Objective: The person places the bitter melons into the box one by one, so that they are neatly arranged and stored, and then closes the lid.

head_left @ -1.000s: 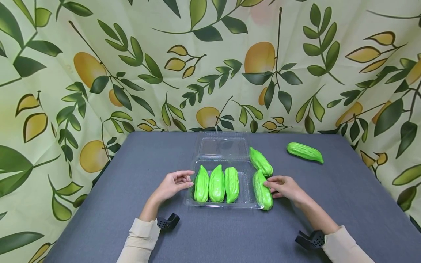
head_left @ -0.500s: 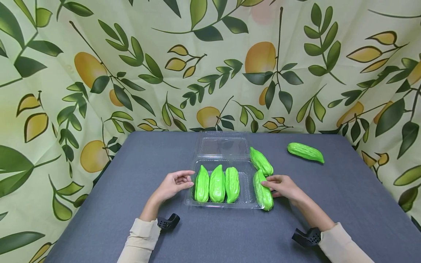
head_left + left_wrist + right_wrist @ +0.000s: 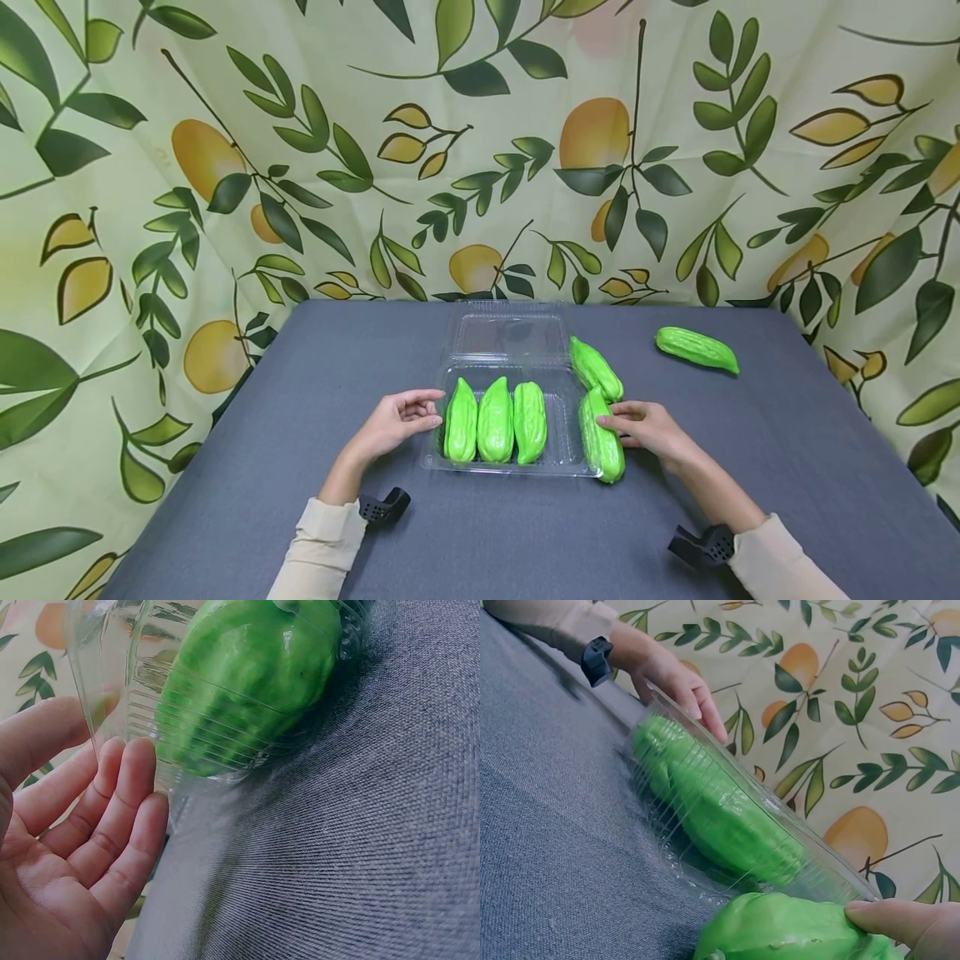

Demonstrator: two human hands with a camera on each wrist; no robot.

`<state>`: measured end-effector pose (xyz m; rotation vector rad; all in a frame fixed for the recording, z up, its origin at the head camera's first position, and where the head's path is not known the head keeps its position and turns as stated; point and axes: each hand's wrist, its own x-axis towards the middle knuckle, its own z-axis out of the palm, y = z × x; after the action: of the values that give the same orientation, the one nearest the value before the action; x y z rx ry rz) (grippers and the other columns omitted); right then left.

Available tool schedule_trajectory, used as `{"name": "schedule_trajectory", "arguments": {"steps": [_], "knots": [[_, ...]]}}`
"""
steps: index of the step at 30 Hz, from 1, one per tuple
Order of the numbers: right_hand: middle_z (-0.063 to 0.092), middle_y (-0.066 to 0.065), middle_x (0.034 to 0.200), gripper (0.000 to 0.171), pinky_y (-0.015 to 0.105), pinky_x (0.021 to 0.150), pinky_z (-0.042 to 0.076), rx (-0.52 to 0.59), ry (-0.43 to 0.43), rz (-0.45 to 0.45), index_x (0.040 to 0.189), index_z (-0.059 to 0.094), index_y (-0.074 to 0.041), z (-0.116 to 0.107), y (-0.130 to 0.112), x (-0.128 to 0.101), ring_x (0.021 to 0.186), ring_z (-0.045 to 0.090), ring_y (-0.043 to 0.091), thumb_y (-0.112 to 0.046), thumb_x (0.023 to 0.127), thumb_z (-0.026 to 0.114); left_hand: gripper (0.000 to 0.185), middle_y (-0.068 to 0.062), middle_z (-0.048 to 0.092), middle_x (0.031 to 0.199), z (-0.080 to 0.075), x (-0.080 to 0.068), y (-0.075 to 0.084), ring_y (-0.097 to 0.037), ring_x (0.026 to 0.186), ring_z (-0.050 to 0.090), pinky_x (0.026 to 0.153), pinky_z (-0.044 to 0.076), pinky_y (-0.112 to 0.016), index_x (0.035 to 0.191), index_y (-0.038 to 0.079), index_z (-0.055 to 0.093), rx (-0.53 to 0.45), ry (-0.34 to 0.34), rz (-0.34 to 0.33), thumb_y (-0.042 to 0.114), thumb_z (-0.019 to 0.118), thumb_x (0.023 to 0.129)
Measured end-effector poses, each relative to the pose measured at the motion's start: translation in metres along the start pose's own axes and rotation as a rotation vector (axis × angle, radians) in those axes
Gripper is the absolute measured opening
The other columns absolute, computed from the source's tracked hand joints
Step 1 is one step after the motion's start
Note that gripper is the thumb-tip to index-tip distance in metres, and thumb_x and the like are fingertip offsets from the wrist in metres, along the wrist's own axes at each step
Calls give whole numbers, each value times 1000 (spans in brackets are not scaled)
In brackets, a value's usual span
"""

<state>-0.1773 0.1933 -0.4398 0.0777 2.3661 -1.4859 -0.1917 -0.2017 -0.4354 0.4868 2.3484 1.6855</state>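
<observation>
Clear plastic formed the clamshell tray (image 3: 558, 450), which lay on the grey tabletop (image 3: 225, 517) with its lid (image 3: 510, 333) folded back flat. Three green bitter gourds (image 3: 495, 421) lay side by side in the left part of the tray. The left hand (image 3: 397, 421) rested with relaxed, nearly straight fingers against the tray's left wall, holding nothing. The right hand (image 3: 648, 425) had its fingertips curled onto a fourth gourd (image 3: 600, 433), which lay at the tray's right edge, partly over the rim.

To seat that gourd well, the left hand should probably brace the tray wall so the light plastic does not slide, while the right hand rolls the gourd over the rim and sets it parallel to the others in the bare right part.

The fourth gourd appeared bright green, ridged and bumpy, tapering at both ends. Two more gourds lay outside: one (image 3: 596, 367) touching the tray's far right corner, another (image 3: 697, 348) well apart to the right.
</observation>
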Motion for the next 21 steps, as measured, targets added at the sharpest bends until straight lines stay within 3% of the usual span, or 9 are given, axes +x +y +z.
{"name": "schedule_trajectory", "arguments": {"steps": [9, 16, 21], "knots": [[50, 33, 132, 65, 36, 88, 57, 13, 17, -13, 133, 43, 17, -5, 0, -2, 107, 63, 23, -30, 92, 64, 43, -3, 60, 92, 0, 0, -1, 3, 80, 57, 72, 50, -12, 126, -13, 55, 6, 2, 5, 3, 67, 87], [48, 33, 135, 66, 36, 90, 56, 11, 15, -13, 135, 41, 16, -10, 1, -5, 110, 62, 23, -31, 93, 63, 43, -17, 61, 96, 0, -1, -3, 3, 80, 57, 72, 50, -12, 125, -15, 54, 3, 2, 7, 2, 67, 87], [46, 32, 138, 67, 35, 92, 55, 15, 1, -10, 137, 40, 14, -14, 1, -6, 113, 61, 23, -33, 94, 61, 43, -13, 61, 94, 0, 0, -2, 3, 80, 57, 72, 51, -12, 125, -15, 54, -2, 6, 5, 2, 67, 87]]}}
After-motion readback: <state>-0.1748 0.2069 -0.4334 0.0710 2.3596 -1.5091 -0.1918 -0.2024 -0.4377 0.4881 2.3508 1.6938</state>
